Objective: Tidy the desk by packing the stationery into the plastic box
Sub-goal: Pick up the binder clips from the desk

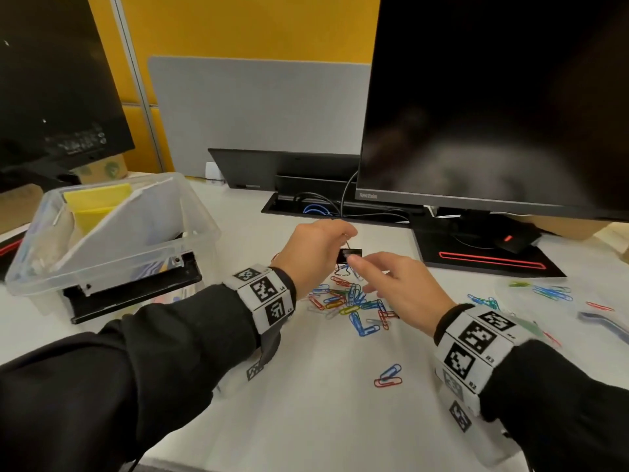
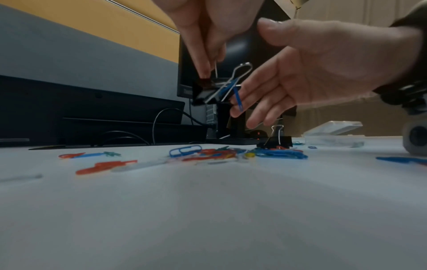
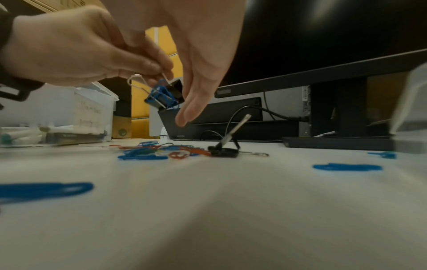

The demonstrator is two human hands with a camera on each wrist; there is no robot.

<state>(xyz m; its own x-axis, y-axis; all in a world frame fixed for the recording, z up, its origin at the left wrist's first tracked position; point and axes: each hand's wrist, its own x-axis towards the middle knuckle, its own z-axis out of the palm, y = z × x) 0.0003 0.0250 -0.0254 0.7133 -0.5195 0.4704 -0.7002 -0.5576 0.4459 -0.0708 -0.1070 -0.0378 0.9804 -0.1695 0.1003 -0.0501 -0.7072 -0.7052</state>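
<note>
My left hand holds a black binder clip above the desk, pinching its wire handle. Blue paper clips hang caught on that binder clip. My right hand reaches in with straight fingers; its fingertips touch the clip and the dangling blue paper clip, with the thumb held apart. Below lies a pile of coloured paper clips. A second binder clip sits on the desk by the pile. The clear plastic box stands at the left, holding paper and yellow notes.
A monitor and its stand base rise just behind my hands, beside a cable tray. More paper clips lie scattered to the right, two loose ones lie nearer me. A small clear case rests at the right.
</note>
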